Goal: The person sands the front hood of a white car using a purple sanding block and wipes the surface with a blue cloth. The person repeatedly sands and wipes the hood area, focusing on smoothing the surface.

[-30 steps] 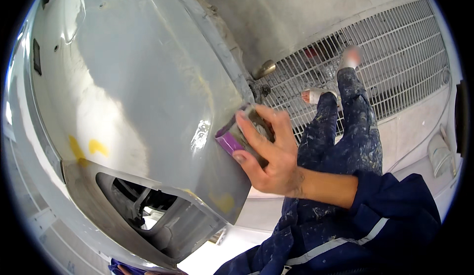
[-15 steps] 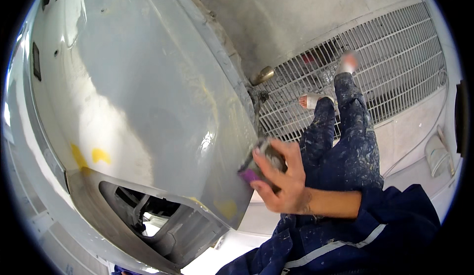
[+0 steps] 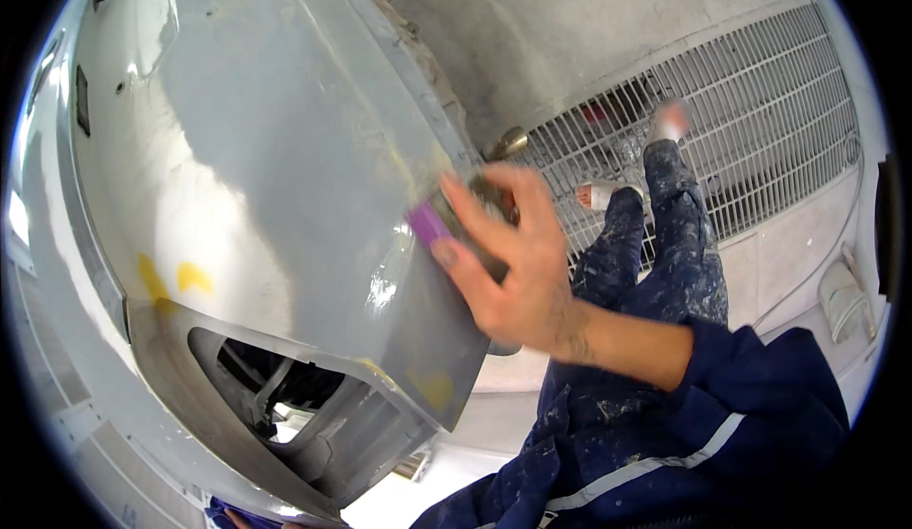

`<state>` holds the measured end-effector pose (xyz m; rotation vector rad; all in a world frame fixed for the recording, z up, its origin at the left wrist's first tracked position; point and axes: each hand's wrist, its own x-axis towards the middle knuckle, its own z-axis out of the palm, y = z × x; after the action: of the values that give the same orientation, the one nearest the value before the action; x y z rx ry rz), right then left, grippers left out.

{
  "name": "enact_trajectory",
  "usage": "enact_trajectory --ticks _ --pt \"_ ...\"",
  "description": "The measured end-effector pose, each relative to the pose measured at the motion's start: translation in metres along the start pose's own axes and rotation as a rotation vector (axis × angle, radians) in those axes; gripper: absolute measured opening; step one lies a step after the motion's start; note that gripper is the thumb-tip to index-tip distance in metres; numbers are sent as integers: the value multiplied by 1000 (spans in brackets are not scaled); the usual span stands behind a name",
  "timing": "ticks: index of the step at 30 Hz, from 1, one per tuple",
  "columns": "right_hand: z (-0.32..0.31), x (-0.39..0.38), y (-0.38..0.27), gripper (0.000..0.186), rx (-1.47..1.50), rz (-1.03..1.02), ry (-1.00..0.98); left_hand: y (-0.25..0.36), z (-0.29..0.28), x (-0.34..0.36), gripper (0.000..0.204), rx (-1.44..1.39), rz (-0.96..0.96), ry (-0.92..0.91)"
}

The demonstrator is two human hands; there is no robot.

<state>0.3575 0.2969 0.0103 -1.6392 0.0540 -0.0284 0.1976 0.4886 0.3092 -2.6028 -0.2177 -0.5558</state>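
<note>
My right hand (image 3: 508,268) is closed around a dark sanding block with a purple edge (image 3: 431,223). The block lies on the sloping edge of a grey car body panel (image 3: 285,140), its far side partly hidden under my fingers. White and yellow patches show on the panel, and wet-looking glints lie left of the block. At the lower left rim, a bit of skin shows beside a bunched purple-blue cloth (image 3: 223,512). It seems to be my left hand, mostly cut off by the frame, so its fingers cannot be made out.
An oval opening (image 3: 275,391) with bare inner metal sits in the panel's lower corner. A metal pipe end (image 3: 508,141) sticks out past its right edge. A floor grating (image 3: 760,102) runs under my feet. At the far right stands a pale bucket (image 3: 844,301), with a thin cable nearby.
My right hand has moved up and slightly left along the panel's edge with the sanding block. More of the purple-blue cloth shows at the lower left rim.
</note>
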Motion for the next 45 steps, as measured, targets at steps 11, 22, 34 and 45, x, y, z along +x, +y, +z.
enact_trajectory --ticks 11,22,34,45 --pt "3 -7 5 50 82 -49 30 -16 -3 20 83 -94 193 -102" --pt "5 -62 10 50 100 17 63 -21 11 9 63 -254 95 97" --pt "15 -93 8 50 -4 208 202 -47 -1 15 60 -259 342 60" --pt "14 -80 2 49 -95 358 193 -53 2 4 53 -21 499 106"
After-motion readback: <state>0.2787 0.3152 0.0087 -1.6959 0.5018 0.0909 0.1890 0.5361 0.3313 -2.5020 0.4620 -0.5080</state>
